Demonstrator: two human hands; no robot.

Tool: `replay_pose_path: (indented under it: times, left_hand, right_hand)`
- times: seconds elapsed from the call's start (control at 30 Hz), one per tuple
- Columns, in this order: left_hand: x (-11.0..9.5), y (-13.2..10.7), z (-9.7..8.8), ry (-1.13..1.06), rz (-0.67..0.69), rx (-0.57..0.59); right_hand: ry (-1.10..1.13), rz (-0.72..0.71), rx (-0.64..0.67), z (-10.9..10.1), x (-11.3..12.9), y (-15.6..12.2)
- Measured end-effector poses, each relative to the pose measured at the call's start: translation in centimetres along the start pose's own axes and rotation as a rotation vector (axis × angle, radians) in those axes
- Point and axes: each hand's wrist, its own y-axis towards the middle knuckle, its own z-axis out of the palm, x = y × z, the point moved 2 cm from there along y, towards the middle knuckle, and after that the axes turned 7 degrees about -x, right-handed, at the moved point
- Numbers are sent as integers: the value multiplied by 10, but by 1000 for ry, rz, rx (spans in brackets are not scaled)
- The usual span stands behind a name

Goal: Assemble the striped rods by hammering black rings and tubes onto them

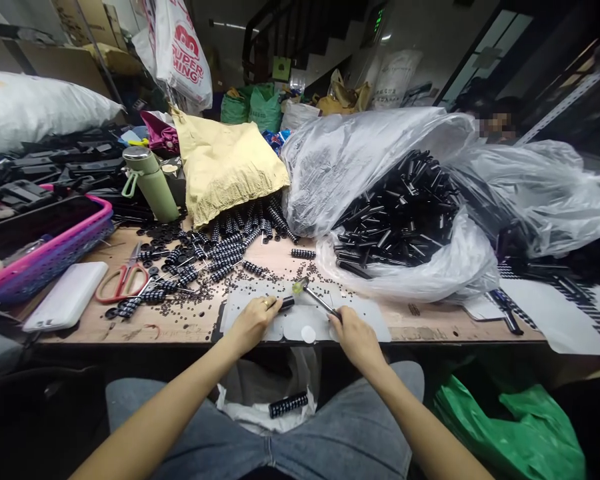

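My left hand [253, 325] is closed around a short black tube [288, 303], whose end sticks out past the fingers. My right hand [356, 337] grips the dark handle of a small hammer [320, 297]. The hammer's head, with a yellow-green face, is just above and to the right of the tube; I cannot tell whether they touch. Both hands are over a grey-white mat [375, 320] at the table's front edge. A white round disc [308, 334] lies on the mat between them. A ridged black roller [288, 404] rests on white cloth at my lap.
Behind the mat, a clear plastic bag [330, 173] spills black tubes [405, 207]. Ridged rollers [225, 257] and small black rings are scattered left, near scissors [125, 280], a white phone-like block [66, 297], a green flask [155, 187] and a pink-rimmed basket [97, 208]. A green bag [520, 427] is below right.
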Motion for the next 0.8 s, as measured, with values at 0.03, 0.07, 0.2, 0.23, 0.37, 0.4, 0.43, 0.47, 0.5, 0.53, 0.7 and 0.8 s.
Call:
replay_pose_path:
  times: [0.03,0.07,0.2,0.23,0.37,0.4,0.43,0.47,0.5,0.53,0.7,0.8]
  left_hand:
    - [0,2,-1,20,16,10]
    - [0,4,-3,48,20,18]
    - [-3,6,-8,145,1,22]
    - [-5,6,-7,162,-4,26]
    - [-21,6,2,220,-47,48]
    - [-27,5,6,224,-57,44]
    - [-32,5,10,223,-65,36]
    - [-38,4,14,217,-69,29]
    - [-42,2,18,208,-67,29]
    - [-45,0,22,198,-60,32]
    - [-40,-3,30,171,-54,19]
    - [-32,7,23,111,-61,13]
  right_hand:
    - [86,36,14,-5,3,-3]
    - [172,65,12,-9,7,-7]
    - [263,96,-32,-8,22,-27]
    - [218,96,-1,-5,24,-31]
    - [189,61,94,-11,35,-35]
    - [248,49,56,-19,40,-34]
    - [319,38,6,-27,47,-33]
    - [391,30,-45,-34,54,-33]
    - [452,15,-78,-38,62,-34]
    - [482,-10,-82,-39,69,-35]
    - [187,-167,188,-6,92,-42]
    - [210,-162,214,-2,89,-37]
